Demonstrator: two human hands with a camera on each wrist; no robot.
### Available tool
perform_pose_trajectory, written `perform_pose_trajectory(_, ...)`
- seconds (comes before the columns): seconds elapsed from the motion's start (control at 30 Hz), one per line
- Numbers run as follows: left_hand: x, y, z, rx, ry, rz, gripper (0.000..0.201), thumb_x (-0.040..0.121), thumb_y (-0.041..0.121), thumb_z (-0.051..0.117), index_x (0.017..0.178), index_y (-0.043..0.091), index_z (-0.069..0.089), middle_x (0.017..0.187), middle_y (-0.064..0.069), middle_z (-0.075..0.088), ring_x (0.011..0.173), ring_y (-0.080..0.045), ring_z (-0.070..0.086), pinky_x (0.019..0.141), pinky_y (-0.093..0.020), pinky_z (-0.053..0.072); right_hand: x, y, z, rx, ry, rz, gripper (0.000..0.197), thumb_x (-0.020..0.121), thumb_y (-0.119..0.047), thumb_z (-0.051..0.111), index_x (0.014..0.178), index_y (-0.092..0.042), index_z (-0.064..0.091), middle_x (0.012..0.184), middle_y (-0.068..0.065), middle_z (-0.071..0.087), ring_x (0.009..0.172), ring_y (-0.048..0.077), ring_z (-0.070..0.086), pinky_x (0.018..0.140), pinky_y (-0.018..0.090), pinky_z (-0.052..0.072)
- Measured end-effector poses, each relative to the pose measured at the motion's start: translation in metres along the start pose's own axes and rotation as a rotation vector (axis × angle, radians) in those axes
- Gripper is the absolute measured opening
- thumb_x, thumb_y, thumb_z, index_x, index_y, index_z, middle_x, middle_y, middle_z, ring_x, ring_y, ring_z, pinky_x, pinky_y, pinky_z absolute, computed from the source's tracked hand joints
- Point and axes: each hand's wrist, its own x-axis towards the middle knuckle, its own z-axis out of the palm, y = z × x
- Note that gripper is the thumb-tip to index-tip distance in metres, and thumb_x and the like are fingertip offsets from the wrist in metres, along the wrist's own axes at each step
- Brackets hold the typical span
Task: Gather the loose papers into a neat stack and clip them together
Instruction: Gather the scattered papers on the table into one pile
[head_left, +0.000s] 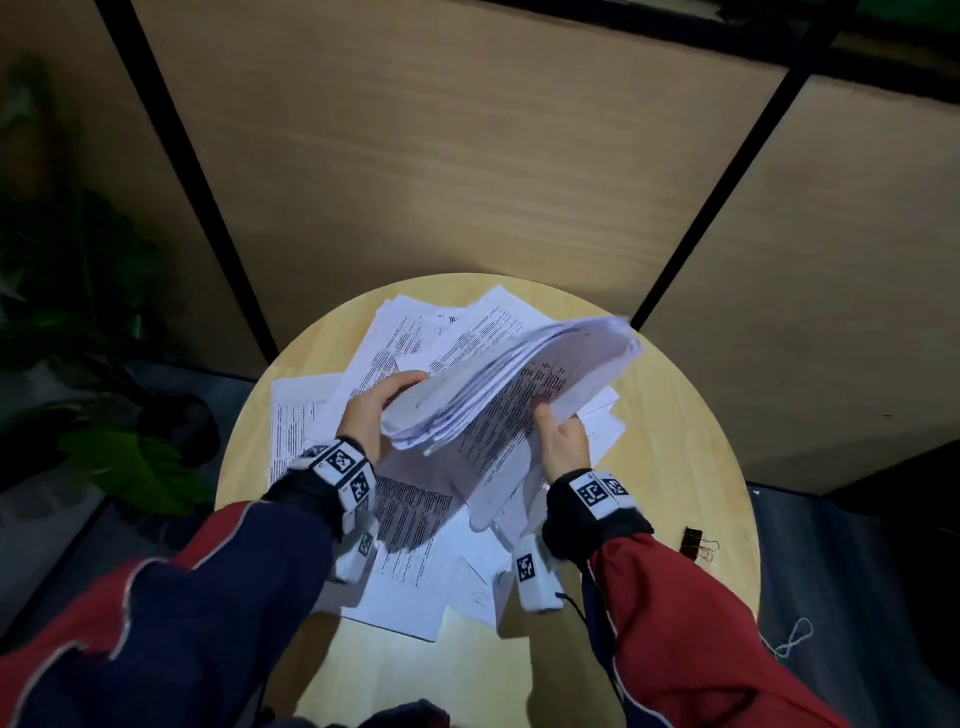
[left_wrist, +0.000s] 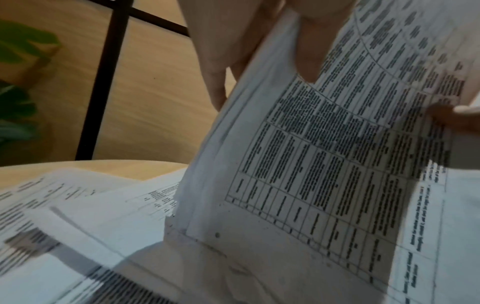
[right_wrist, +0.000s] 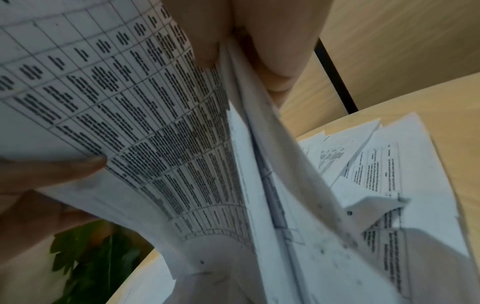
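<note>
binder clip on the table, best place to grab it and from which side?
Judging from the head view, the binder clip lies apart from the papers near the table edge, its wire handles pointing right. Pinch the black body across its sides from above with the right hand; detail is small.

Both arms reach forward, sleeves red and navy, each wrist banded with a white marker cuff. Left hand (head_left: 375, 410) raised, fingers curled around the near left edge of a held sheaf of papers (head_left: 511, 379), thumb on top. Right hand (head_left: 563, 444) raised opposite, thumb (head_left: 544, 415) pressed on the printed face, fingers (right_wrist: 275, 67) behind the sheaf. Hands near each other, both clear of the surface (head_left: 691, 426).
</note>
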Motion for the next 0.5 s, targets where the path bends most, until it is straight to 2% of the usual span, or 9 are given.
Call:
perform_pose_trajectory(0.03, 0.002, 0.006, 0.001, 0.026, 0.037, 0.019, 0.028, 0.086, 0.006, 0.051, 0.081, 0.023, 0.072, 0.082, 0.001, 0.069, 0.086, -0.020, 0.060, 0.074, -0.018, 0.050, 0.000, -0.002, 0.000, -0.009, 0.009, -0.022, 0.034, 0.093, -0.030, 0.054, 0.065, -0.010, 0.050, 0.063, 0.007, 0.050, 0.060, 0.020, 0.047, 0.056, 0.027, 0.032)
perform_pose_trajectory(0.1, 0.006, 0.022, 0.001, 0.015, 0.105, 0.035, 0.017, 0.075, 0.026, 0.060, 0.061, 0.020, 0.069, 0.073, -0.007, 0.059, 0.073, -0.018, 0.056, 0.068, -0.022, 0.046, 0.002, -0.013, -0.004, 0.053, 0.006, -0.083, 0.024, 0.090, -0.027, 0.059, 0.071, -0.012, 0.055, 0.065, 0.004, 0.055, 0.058, 0.012, 0.051, 0.056, 0.025, 0.037)
perform_pose_trajectory(0.13, 0.007, 0.031, -0.003, 0.049, 0.136, 0.049, 0.017, 0.073, 0.025, 0.062, 0.058, 0.018, 0.063, 0.067, -0.007, 0.055, 0.062, -0.018, 0.055, 0.060, -0.021, 0.044, 0.002, -0.022, -0.006, 0.120, -0.018, -0.102, 0.017, 0.090, -0.023, 0.061, 0.078, -0.012, 0.056, 0.068, 0.001, 0.058, 0.056, 0.004, 0.054, 0.057, 0.022, 0.040)
perform_pose_trajectory(0.2, 0.010, 0.041, -0.012, 0.028, 0.178, 0.086, 0.023, 0.083, 0.005, 0.057, 0.064, 0.018, 0.060, 0.062, -0.004, 0.053, 0.053, -0.018, 0.053, 0.051, -0.021, 0.043, 0.009, -0.029, -0.013, 0.213, -0.050, -0.116, 0.019, 0.090, -0.023, 0.060, 0.075, -0.014, 0.053, 0.064, -0.004, 0.053, 0.049, -0.002, 0.050, 0.055, 0.022, 0.040)
perform_pose_trajectory(0.3, 0.023, 0.038, -0.045, 0.123, 0.272, 0.107, 0.021, 0.080, -0.008, 0.056, 0.082, 0.010, 0.066, 0.066, 0.004, 0.064, 0.063, -0.011, 0.055, 0.056, -0.014, 0.044, 0.033, -0.018, -0.024, 0.270, -0.031, 0.059, 0.019, 0.094, -0.028, 0.053, 0.081, -0.013, 0.056, 0.071, 0.004, 0.059, 0.057, 0.013, 0.057, 0.054, 0.024, 0.045)
perform_pose_trajectory(0.33, 0.029, 0.029, -0.058, 0.207, 0.296, 0.090, 0.019, 0.081, -0.008, 0.056, 0.092, 0.004, 0.067, 0.073, 0.002, 0.067, 0.071, -0.012, 0.056, 0.056, -0.012, 0.043, 0.040, -0.008, -0.025, 0.243, -0.007, 0.143, 0.018, 0.093, -0.028, 0.054, 0.086, -0.011, 0.057, 0.073, 0.005, 0.060, 0.058, 0.016, 0.057, 0.052, 0.023, 0.046)
perform_pose_trajectory(0.4, 0.038, 0.011, -0.077, 0.401, 0.313, -0.011, 0.030, 0.085, -0.004, 0.056, 0.114, -0.006, 0.060, 0.100, -0.011, 0.065, 0.093, -0.019, 0.055, 0.065, -0.017, 0.041, 0.049, 0.011, -0.024, 0.171, -0.006, 0.327, 0.014, 0.092, -0.021, 0.057, 0.092, -0.007, 0.059, 0.077, 0.008, 0.060, 0.059, 0.019, 0.055, 0.052, 0.025, 0.046)
perform_pose_trajectory(0.43, 0.041, 0.002, -0.084, 0.517, 0.316, -0.060, 0.031, 0.086, -0.001, 0.056, 0.116, -0.006, 0.058, 0.107, -0.020, 0.063, 0.097, -0.024, 0.055, 0.070, -0.021, 0.038, 0.054, 0.021, -0.021, 0.132, -0.028, 0.401, 0.010, 0.091, -0.015, 0.058, 0.093, -0.006, 0.060, 0.079, 0.011, 0.060, 0.059, 0.020, 0.055, 0.053, 0.027, 0.046)
perform_pose_trajectory(0.5, 0.046, -0.014, -0.092, 0.756, 0.291, -0.157, 0.016, 0.087, 0.004, 0.054, 0.100, -0.001, 0.062, 0.098, -0.029, 0.060, 0.087, -0.032, 0.055, 0.071, -0.029, 0.033, 0.061, 0.035, -0.016, 0.081, -0.076, 0.530, 0.007, 0.088, -0.004, 0.060, 0.094, -0.003, 0.064, 0.092, 0.017, 0.064, 0.065, 0.024, 0.056, 0.057, 0.029, 0.049)
